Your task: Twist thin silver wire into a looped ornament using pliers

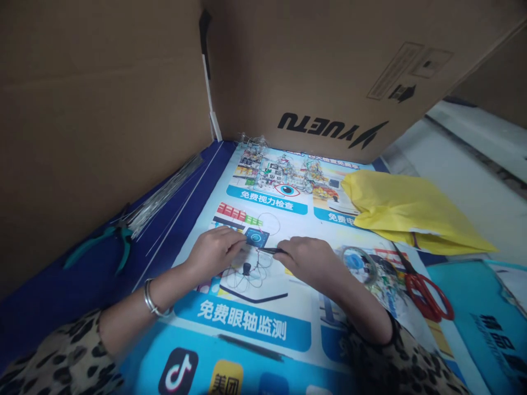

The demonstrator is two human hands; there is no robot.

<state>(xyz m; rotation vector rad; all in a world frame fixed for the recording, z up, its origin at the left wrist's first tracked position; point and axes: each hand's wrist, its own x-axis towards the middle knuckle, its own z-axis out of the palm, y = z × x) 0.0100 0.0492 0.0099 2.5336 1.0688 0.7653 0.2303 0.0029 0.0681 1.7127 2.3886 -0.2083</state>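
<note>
My left hand, with a silver bangle at the wrist, is closed in a pinch at thin looped wire. The wire spreads in fine loops below my fingers; its exact grip point is hard to see. My right hand is closed around dark, slim tweezers, whose tips point left toward the left fingers and the wire. A small dark piece shows among the loops. Both hands are just above a printed poster sheet.
Teal-handled pliers and a bundle of straight wires lie left. Wire pieces lie at the back. Right are a yellow bag, a tape roll and red-handled scissors. Cardboard walls stand behind and left.
</note>
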